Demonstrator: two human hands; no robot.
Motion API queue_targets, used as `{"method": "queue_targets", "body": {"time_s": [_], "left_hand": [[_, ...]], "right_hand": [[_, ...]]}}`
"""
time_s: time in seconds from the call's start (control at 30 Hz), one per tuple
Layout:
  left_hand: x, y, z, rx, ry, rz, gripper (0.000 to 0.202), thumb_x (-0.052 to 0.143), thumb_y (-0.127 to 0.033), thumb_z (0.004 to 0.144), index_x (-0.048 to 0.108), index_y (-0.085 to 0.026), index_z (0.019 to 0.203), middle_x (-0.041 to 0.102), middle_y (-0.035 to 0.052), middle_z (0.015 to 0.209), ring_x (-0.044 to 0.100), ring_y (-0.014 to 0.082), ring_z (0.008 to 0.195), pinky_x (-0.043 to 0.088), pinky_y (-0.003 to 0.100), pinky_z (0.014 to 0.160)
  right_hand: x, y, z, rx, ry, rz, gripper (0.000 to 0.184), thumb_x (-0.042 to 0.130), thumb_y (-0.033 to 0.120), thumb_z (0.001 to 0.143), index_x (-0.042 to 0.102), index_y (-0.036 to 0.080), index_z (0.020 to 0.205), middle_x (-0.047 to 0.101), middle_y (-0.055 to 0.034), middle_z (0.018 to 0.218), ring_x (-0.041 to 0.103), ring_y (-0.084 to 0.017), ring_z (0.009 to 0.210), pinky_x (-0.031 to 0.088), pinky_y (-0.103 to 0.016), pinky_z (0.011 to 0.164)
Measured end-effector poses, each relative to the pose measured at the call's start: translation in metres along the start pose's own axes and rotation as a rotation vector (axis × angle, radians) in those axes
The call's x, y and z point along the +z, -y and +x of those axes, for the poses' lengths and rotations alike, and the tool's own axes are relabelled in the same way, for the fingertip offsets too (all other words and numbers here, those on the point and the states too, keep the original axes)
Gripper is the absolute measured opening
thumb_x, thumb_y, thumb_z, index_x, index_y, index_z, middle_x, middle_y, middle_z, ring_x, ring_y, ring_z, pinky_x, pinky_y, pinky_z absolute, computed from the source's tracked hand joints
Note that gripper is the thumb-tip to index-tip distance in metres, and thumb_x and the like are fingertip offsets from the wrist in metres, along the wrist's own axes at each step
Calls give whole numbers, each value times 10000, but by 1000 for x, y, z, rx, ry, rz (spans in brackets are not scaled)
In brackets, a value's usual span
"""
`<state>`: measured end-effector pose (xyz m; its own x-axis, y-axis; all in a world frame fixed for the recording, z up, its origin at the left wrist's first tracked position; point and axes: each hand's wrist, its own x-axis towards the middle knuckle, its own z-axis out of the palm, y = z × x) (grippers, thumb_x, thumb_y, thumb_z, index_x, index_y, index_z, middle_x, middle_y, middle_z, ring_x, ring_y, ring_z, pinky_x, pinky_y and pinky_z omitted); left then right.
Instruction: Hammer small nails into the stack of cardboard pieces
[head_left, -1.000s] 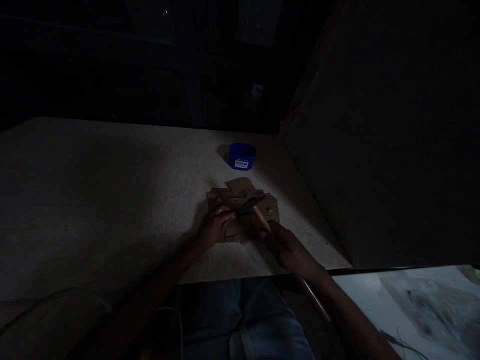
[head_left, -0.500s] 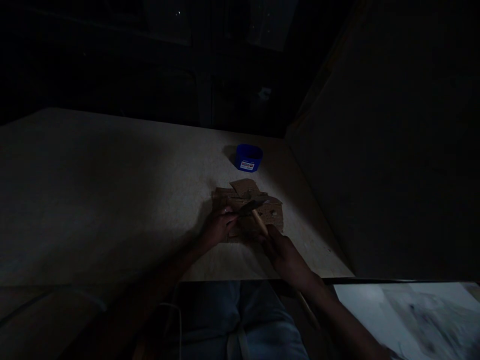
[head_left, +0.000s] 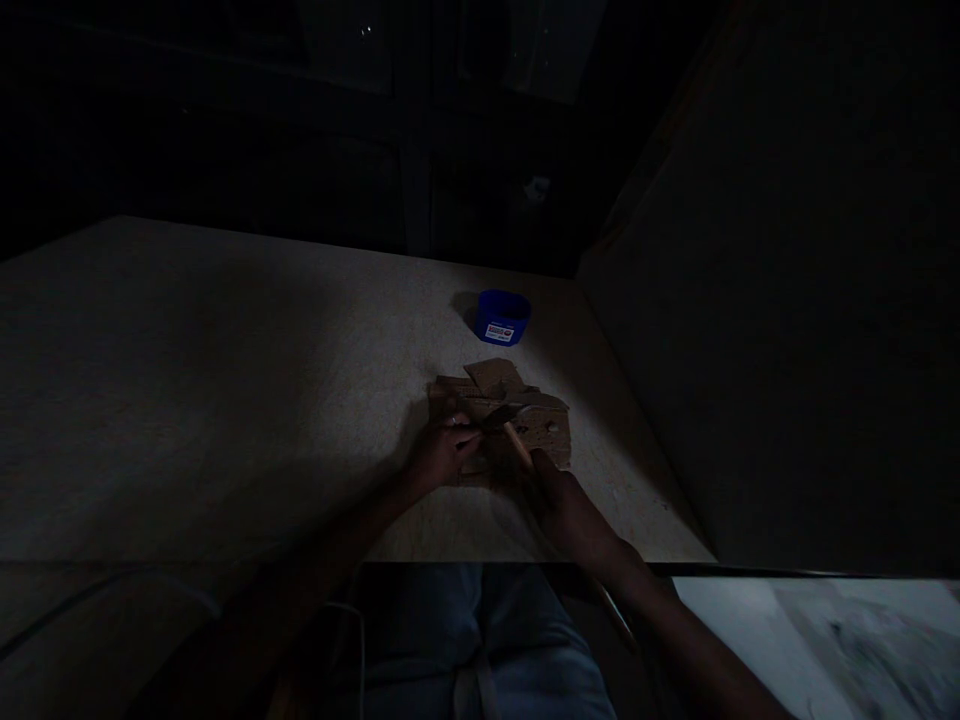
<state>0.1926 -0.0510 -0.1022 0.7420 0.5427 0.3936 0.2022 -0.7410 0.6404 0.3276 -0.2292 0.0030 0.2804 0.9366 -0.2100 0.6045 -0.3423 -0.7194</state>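
Observation:
My right hand (head_left: 566, 510) is wrapped round the wooden handle of a hammer (head_left: 519, 445), whose dark head lies low over the cardboard pieces (head_left: 544, 425). Just left of the head, my left hand (head_left: 442, 450) has its fingers drawn together over the cardboard, a ring on one of them. Whatever those fingertips pinch is too dark to make out. The cardboard is layered and torn, with a loose flap on top and a small pale lump on its right part. Shadow hides the spot beneath the hammer head.
A blue plastic tub (head_left: 502, 318) with a white label stands behind the cardboard on the pale tabletop (head_left: 262, 360). A dark upright panel (head_left: 787, 330) borders the table on the right. A thin cable (head_left: 112, 585) hangs by the front edge at left.
The hammer head sits slightly lower and closer to the cardboard by my left fingers. The whole view has shifted a little; both hands keep their places.

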Motion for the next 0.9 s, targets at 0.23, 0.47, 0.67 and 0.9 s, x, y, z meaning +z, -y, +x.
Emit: {"method": "queue_targets", "body": {"time_s": [0.23,0.47,0.67,0.9], "left_hand": [[-2,-2,1,-60,5,-43,168,630,-222,911,793,-216,873,709,46,868,655,154,804,515,259,700],[-3,-6,1,-94,-49,-78,138,655,-261,899,784,-216,911,718,41,862,672,153,780,542,268,715],[-6,-9,1,-114,-57,-151,144,691,-252,850,758,-215,972,712,22,891,671,141,770,555,255,705],[-8,-9,0,-124,-70,-174,234,669,-302,853,718,-210,1063,686,9,815,652,143,744,554,263,701]], "right_hand": [[-12,3,-3,-94,-75,158,204,481,337,929,588,204,1041,696,-61,855,640,-201,739,447,-265,629],[-4,-10,-20,140,-212,721,347,607,560,871,484,238,907,354,117,554,281,-66,390,234,-170,350],[23,-32,-41,231,-446,1011,425,715,586,783,480,243,874,338,124,531,286,-52,370,238,-145,331],[49,-57,-82,358,-579,1124,479,779,602,730,522,240,912,373,109,543,324,-58,382,277,-156,347]]}}
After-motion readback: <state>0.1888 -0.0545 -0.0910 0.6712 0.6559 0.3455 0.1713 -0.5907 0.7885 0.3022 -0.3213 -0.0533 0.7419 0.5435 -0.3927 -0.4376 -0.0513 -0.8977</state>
